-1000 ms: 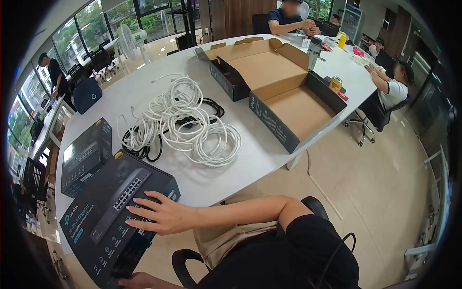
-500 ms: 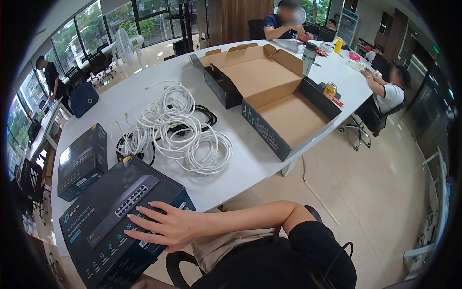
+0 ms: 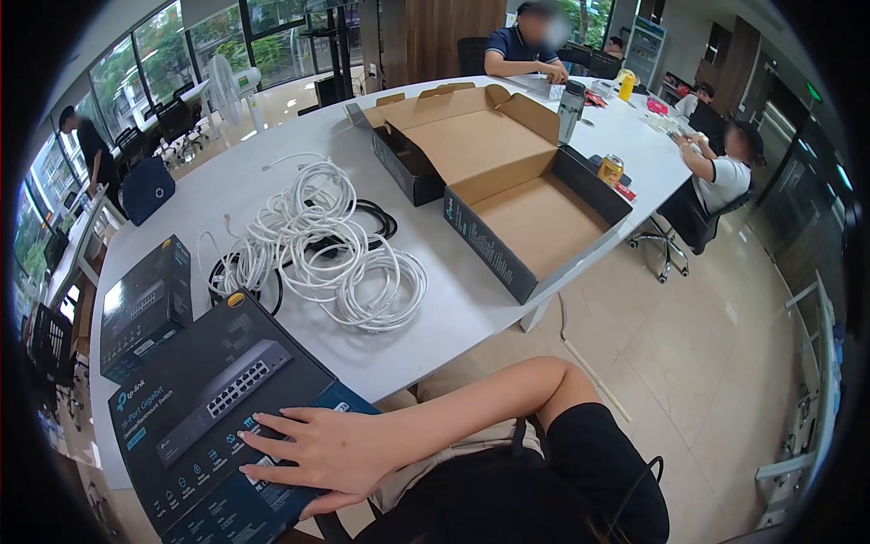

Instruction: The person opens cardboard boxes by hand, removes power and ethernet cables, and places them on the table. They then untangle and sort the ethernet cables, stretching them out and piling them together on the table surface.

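The tp-link box [image 3: 195, 399] is held at lower left of the frame, the right hand [image 3: 331, 449] spread flat on it; the left hand's state cannot be told. The box could be dropped if support slackened beyond the table [image 3: 435, 340] edge, or the white cables [image 3: 313, 236] dragged by its corner. "16-Port Gigabit Desktop/Rackmount Switch" is printed; "tp-link" is repeated on the open carton [image 3: 489, 245], upper centre.

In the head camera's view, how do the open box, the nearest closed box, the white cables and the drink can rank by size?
1. Open box and nearest closed box: too alike to rank
2. White cables
3. Drink can
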`<action>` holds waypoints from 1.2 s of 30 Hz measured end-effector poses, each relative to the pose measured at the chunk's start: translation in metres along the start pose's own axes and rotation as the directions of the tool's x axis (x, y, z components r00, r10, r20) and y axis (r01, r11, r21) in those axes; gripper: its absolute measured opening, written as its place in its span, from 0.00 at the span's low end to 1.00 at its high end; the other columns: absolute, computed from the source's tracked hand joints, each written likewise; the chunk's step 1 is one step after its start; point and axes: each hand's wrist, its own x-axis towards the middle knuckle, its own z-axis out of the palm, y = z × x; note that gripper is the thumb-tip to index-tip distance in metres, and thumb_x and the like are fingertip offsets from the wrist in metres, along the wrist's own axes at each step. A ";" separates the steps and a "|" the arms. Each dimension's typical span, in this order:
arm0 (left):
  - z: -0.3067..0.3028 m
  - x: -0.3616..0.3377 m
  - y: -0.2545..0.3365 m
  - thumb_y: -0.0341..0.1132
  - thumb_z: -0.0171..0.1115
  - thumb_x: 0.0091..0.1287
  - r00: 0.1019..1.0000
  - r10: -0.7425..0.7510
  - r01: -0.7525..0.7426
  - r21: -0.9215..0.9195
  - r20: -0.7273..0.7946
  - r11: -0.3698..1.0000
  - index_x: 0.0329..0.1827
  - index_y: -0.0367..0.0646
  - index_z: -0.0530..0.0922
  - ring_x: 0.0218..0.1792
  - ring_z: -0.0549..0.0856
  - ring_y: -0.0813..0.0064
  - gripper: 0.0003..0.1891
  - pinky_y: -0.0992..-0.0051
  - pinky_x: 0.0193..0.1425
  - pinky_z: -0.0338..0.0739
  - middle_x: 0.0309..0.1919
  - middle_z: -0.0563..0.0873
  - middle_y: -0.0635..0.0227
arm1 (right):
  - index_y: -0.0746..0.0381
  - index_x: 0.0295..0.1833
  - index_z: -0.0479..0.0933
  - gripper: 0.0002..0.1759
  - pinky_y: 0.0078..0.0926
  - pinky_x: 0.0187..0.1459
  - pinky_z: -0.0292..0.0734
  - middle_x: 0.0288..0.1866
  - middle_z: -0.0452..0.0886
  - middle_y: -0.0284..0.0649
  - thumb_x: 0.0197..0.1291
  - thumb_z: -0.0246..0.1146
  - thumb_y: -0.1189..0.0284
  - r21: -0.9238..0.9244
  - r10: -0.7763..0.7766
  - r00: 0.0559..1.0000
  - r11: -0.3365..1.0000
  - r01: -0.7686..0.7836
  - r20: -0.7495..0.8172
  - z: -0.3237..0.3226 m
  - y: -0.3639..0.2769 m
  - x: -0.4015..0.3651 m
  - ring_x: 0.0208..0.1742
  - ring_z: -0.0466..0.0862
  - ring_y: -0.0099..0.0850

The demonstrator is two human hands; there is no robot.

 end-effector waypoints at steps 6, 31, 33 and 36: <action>-0.007 0.006 -0.007 0.47 0.53 0.70 0.994 -0.095 0.095 -0.019 -0.054 0.995 0.67 0.41 0.60 0.57 0.74 0.60 0.28 0.60 0.60 0.72 0.62 0.68 0.54 | 0.66 0.64 0.67 0.36 0.51 0.57 0.69 0.60 0.71 0.58 0.59 0.57 0.51 -0.182 0.031 0.986 0.981 -0.061 -0.163 -0.004 -0.020 0.024 0.58 0.73 0.59; -0.039 0.002 -0.043 0.51 0.40 0.75 0.868 -0.487 0.485 -0.038 -0.103 0.874 0.74 0.46 0.44 0.71 0.57 0.61 0.32 0.61 0.72 0.56 0.72 0.52 0.58 | 0.60 0.60 0.69 0.23 0.53 0.64 0.57 0.51 0.75 0.43 0.56 0.57 0.75 -0.647 -0.135 0.820 0.690 -0.326 -0.556 -0.045 0.197 0.226 0.57 0.72 0.40; -0.046 -0.004 -0.051 0.50 0.42 0.75 0.824 -0.560 0.550 -0.111 -0.089 0.828 0.75 0.48 0.42 0.70 0.59 0.63 0.32 0.63 0.71 0.58 0.72 0.53 0.59 | 0.62 0.58 0.70 0.22 0.49 0.61 0.62 0.50 0.75 0.43 0.56 0.58 0.75 -0.514 -0.044 0.822 0.799 -0.313 -0.568 -0.045 0.211 0.218 0.56 0.72 0.42; -0.051 -0.016 -0.045 0.48 0.46 0.74 0.771 -0.636 0.624 -0.242 0.033 0.743 0.75 0.51 0.38 0.68 0.61 0.67 0.35 0.64 0.68 0.62 0.70 0.55 0.62 | 0.54 0.62 0.68 0.29 0.57 0.62 0.61 0.58 0.70 0.40 0.52 0.63 0.72 -0.280 0.082 0.847 0.923 -0.263 -0.525 -0.035 0.246 0.212 0.62 0.69 0.43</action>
